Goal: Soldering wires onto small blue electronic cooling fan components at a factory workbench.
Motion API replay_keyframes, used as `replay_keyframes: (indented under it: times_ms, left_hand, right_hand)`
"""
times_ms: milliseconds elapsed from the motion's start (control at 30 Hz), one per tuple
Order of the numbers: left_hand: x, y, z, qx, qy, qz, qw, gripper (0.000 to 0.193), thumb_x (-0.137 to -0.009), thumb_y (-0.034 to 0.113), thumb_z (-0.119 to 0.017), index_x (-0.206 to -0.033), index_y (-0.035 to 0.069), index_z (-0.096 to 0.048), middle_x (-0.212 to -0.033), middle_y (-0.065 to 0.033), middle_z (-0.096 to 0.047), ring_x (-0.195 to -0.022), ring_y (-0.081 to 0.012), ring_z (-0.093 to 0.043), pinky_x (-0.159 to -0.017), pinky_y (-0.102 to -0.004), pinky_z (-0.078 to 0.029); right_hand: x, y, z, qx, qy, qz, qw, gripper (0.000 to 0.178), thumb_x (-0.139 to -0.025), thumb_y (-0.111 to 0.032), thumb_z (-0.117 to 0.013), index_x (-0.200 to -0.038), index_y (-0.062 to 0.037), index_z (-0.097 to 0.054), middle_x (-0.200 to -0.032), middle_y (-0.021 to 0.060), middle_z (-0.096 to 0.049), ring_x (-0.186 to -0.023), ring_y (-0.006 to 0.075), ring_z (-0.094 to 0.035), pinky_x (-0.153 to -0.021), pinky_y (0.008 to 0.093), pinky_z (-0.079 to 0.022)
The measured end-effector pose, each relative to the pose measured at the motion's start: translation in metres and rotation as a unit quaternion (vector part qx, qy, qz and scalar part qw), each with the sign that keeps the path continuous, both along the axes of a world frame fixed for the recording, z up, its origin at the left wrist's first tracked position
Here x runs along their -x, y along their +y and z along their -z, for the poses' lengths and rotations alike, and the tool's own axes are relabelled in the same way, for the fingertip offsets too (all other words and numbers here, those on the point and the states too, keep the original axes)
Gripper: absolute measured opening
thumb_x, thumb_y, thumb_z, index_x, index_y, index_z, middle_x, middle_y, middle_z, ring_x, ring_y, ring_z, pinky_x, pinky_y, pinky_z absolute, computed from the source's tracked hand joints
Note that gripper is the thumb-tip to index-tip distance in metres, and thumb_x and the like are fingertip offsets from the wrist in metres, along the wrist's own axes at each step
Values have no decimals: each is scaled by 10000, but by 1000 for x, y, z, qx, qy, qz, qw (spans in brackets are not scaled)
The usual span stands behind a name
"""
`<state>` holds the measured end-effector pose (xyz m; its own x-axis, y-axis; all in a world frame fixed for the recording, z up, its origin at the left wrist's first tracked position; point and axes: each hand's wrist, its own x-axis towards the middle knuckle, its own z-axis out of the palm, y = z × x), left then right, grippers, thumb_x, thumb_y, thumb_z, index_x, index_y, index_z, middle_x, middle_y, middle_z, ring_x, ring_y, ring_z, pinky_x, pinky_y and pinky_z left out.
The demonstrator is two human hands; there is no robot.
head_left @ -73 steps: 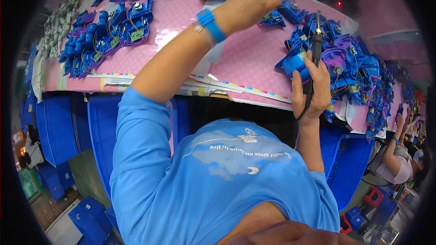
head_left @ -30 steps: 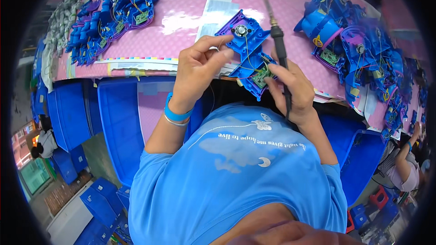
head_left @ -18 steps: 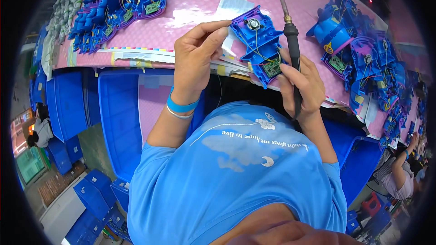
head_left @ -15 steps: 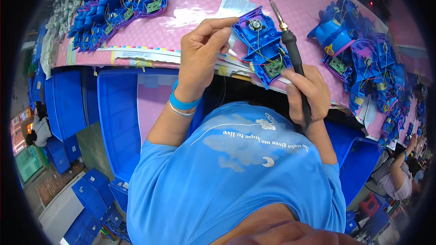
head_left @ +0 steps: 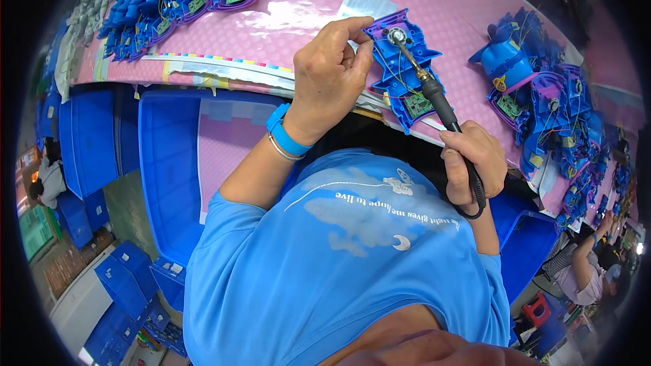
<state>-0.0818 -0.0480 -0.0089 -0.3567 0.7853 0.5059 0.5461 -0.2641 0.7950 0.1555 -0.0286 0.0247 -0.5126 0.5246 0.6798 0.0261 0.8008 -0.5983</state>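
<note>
Where metal tip meets, star-shaped blue plastic shell (head_left: 400, 68)

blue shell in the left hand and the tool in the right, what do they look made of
The blue shell looks like moulded plastic: even colour, crisp thin edges, slight sheen. A small green circuit board sits in it. The soldering iron seems to have a metal tip, thin and bright, and a black handle, likely matte plastic or rubber. The wristband on the left hand looks like soft blue rubber or fabric.
</note>
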Motion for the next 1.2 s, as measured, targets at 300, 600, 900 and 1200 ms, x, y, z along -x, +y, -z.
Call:
replay_keyframes:
  times_ms: [300, 600, 900, 1200]
  left_hand:
    - [0, -1, -3, -11, 33, 12, 999, 320, -834, -74, -718, -1142, -2, -669, -877, -83, -700, -592, -112, -608, -536, -263, -501]
    - [-1, 0, -2, -5, 26, 19, 999, 325, -841, -75, -715, -1155, -9, -662, -873, -85, -702, -599, -109, -619, -543, -258, -513]
    - [-1, 3, 2, 9, 19, 26, 999, 306, -890, -29, -739, -1189, 11, -682, -885, -69, -750, -688, -67, -680, -559, -207, -517]
    - [14, -6, -1, 3, 20, 16, 1000, 322, -938, -49, -671, -1240, 57, -708, -930, -81, -752, -738, -98, -710, -610, -222, -560]
  right_hand:
    - [3, 2, -1, -1, -5, -7, 1000, 191, -809, -8, -654, -968, 90, -697, -610, 97, -575, -509, 201, -519, -475, 328, -358]
    - [4, 4, -2, -10, -18, -6, 1000, 191, -786, 1, -663, -953, 88, -689, -640, 112, -589, -518, 220, -523, -478, 338, -364]
    - [1, 3, -3, -19, -21, -11, 1000, 202, -791, -9, -661, -973, 78, -683, -641, 116, -586, -516, 220, -521, -477, 337, -361]
    - [-3, 7, -6, 22, 23, -18, 999, 269, -733, 33, -688, -998, 73, -671, -705, 159, -649, -519, 256, -586, -490, 339, -469]
